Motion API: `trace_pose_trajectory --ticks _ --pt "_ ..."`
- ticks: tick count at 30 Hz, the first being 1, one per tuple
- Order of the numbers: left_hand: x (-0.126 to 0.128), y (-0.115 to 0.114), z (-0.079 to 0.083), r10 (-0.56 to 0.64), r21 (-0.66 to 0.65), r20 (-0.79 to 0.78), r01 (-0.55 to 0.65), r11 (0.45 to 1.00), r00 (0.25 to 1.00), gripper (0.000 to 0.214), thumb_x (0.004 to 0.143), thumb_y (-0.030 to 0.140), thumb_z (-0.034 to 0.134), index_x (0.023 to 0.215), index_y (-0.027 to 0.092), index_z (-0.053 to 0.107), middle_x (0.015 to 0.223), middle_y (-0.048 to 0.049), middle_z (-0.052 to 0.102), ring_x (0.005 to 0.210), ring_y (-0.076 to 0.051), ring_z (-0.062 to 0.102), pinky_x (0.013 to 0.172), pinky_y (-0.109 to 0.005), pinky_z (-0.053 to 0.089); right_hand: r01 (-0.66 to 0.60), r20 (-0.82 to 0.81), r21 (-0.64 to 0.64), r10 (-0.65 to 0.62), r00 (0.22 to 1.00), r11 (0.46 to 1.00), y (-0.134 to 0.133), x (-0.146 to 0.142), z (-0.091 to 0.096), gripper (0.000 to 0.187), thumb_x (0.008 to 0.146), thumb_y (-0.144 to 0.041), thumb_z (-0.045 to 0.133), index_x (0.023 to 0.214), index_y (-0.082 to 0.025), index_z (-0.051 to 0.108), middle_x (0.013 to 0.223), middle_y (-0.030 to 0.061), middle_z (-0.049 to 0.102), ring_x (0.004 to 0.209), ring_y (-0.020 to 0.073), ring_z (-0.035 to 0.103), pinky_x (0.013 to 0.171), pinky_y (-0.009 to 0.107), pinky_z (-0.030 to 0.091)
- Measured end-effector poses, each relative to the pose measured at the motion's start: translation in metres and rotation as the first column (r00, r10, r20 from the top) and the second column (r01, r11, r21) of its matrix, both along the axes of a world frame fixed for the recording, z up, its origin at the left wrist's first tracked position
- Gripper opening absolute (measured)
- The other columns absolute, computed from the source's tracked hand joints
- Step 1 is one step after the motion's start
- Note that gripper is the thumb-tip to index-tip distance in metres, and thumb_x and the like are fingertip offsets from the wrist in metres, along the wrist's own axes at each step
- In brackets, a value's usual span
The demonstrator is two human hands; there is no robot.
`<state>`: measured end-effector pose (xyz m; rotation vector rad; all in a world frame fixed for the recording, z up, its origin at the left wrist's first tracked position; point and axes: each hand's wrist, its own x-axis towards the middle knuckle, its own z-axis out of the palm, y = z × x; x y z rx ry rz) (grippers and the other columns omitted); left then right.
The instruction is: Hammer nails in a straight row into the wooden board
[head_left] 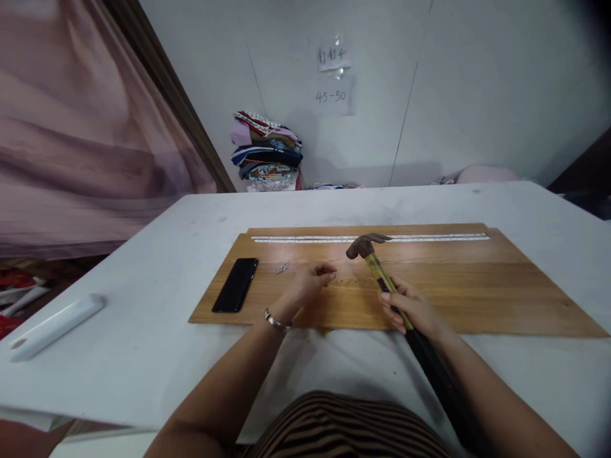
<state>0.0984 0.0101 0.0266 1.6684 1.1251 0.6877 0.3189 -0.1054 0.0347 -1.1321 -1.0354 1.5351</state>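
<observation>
My right hand [410, 305] is wrapped round the yellow-and-black handle of a claw hammer [377, 266]. The hammer's rusty head is raised over a wooden board [477, 286], with the claw pointing right. Just above the board, my left hand [312, 280] has its thumb and fingers pinched together. Whatever is between those fingertips is too small to make out. A row of small dark dots [356, 282] runs along the board to the right of my left fingertips. Several thin nails [282, 267] lie in a small heap to the left of that hand.
A black phone [235, 285] lies on the board's left end. Two white marked strips [429, 238] run along its far side. The white table [143, 286] carries a long white object [57, 326] at left. Folded cloths [267, 152] are stacked by the wall; a pink curtain [95, 127] hangs left.
</observation>
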Motion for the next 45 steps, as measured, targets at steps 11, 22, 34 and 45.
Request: trace_pose_trajectory --ticks 11,22,34,45 --pt "0.001 -0.001 -0.017 0.042 0.376 -0.135 0.012 0.927 0.99 0.011 0.078 0.018 0.062 0.07 0.017 0.069 0.077 -0.0019 0.065 0.077 -0.014 0.059 0.074 -0.027 0.045 -0.011 -0.03 -0.013 0.011 0.999 1.0 0.003 -0.002 -0.007 0.035 0.079 -0.038 0.063 0.104 -0.021 0.047 0.04 -0.0136 0.044 0.028 0.0057 0.03 0.028 0.014 0.029" --pt "0.003 -0.002 -0.024 0.063 0.549 -0.237 0.08 0.832 0.97 0.014 0.083 0.018 0.062 0.07 0.018 0.067 0.077 -0.0027 0.064 0.079 -0.016 0.057 0.078 -0.03 0.045 -0.017 -0.009 -0.028 0.017 1.0 0.999 0.002 -0.005 -0.005 0.04 0.077 -0.038 0.063 0.107 -0.02 0.046 0.041 -0.0137 0.044 0.028 0.0055 0.03 0.027 0.014 0.029" --pt "0.006 -0.007 -0.02 0.06 0.576 -0.306 0.135 0.806 0.95 0.014 0.084 0.017 0.058 0.072 0.018 0.065 0.081 -0.0039 0.064 0.082 -0.017 0.056 0.081 -0.031 0.045 -0.038 0.045 -0.045 0.04 0.998 0.998 -0.002 -0.007 0.004 0.029 0.077 -0.041 0.063 0.087 -0.022 0.044 0.04 -0.0133 0.043 0.027 0.0047 0.029 0.028 0.015 0.029" --pt "0.006 -0.006 -0.024 0.053 0.576 -0.339 0.163 0.801 0.939 0.015 0.084 0.016 0.058 0.07 0.017 0.063 0.081 -0.0043 0.063 0.083 -0.017 0.056 0.082 -0.032 0.045 -0.05 0.033 -0.026 0.051 0.998 0.998 -0.006 -0.008 0.004 0.027 0.08 -0.039 0.062 0.092 -0.022 0.045 0.041 -0.0137 0.043 0.029 0.0052 0.029 0.028 0.015 0.03"
